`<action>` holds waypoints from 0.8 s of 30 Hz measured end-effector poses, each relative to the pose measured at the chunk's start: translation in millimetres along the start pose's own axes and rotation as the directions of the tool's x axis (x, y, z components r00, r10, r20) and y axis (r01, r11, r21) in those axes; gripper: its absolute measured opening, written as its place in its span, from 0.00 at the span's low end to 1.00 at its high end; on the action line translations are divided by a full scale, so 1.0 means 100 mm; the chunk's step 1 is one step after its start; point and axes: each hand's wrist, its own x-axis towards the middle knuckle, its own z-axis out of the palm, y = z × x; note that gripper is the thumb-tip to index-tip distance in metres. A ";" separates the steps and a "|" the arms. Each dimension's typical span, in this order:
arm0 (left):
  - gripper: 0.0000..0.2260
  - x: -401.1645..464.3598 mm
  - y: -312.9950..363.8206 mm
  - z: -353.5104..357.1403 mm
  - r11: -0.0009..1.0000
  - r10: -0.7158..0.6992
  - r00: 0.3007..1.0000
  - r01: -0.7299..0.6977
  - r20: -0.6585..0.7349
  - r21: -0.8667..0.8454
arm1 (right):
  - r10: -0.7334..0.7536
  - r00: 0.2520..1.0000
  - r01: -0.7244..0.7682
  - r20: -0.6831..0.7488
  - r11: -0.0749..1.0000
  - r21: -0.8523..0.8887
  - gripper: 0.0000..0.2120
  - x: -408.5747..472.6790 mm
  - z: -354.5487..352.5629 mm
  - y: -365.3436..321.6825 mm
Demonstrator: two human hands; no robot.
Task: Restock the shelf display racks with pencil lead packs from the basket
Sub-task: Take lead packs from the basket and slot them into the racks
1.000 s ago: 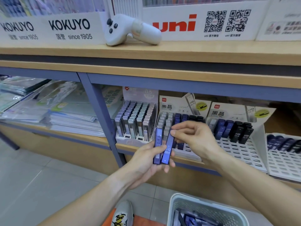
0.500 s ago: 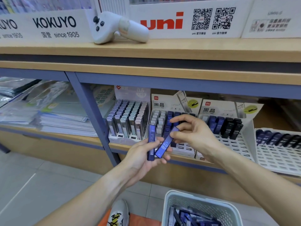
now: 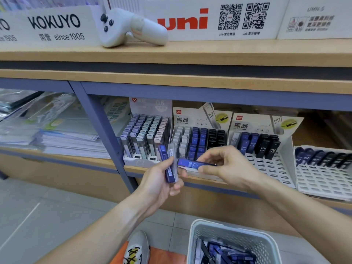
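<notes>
My left hand [image 3: 159, 182] grips two upright lead packs, a blue one [image 3: 167, 164] and a clear one [image 3: 173, 159], in front of the lower shelf. My right hand [image 3: 226, 165] pinches a single blue pack [image 3: 192, 163] that lies almost level, just right of the left hand's packs. Behind the hands stands a white display rack [image 3: 200, 138] filled with clear, blue and black packs. A second rack [image 3: 266, 162] to its right holds packs only in its back rows. A white basket [image 3: 230, 242] with several blue packs sits on the floor at the bottom.
A third, mostly bare rack [image 3: 323, 176] stands at the far right and a full grey rack [image 3: 144, 138] at the left. Stacked plastic folders [image 3: 49, 126] fill the left bay behind a blue post [image 3: 102, 130]. A white controller [image 3: 129, 27] lies on the upper shelf.
My right hand has pulled one blue pack out of the left hand's bundle and turned it from upright to nearly level. The view has moved closer to the shelf.
</notes>
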 end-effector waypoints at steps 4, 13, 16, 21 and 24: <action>0.13 0.04 0.02 0.00 0.996 -0.024 0.999 0.027 -0.041 0.089 | 0.105 0.984 -0.079 -0.141 0.981 0.179 0.16 0.02 -0.11 0.03; 0.19 0.13 -0.08 0.24 0.980 -0.026 0.995 0.007 0.092 0.201 | 0.056 0.923 -0.030 -0.381 0.997 0.073 0.27 -0.05 -0.44 0.31; 0.18 0.20 -0.10 0.47 0.972 0.006 0.988 -0.042 0.155 0.233 | 0.069 0.910 -0.057 -0.408 0.998 0.041 0.27 -0.15 -0.57 0.42; 0.13 0.33 -0.19 0.82 0.959 0.036 0.972 -0.100 0.232 0.267 | 0.041 0.856 -0.107 -0.516 0.989 -0.099 0.22 -0.23 -0.83 0.62; 0.11 0.38 -0.25 0.99 0.958 0.030 0.976 -0.090 0.215 0.271 | -0.044 0.813 -0.095 -0.580 0.974 -0.207 0.17 -0.22 -0.91 0.69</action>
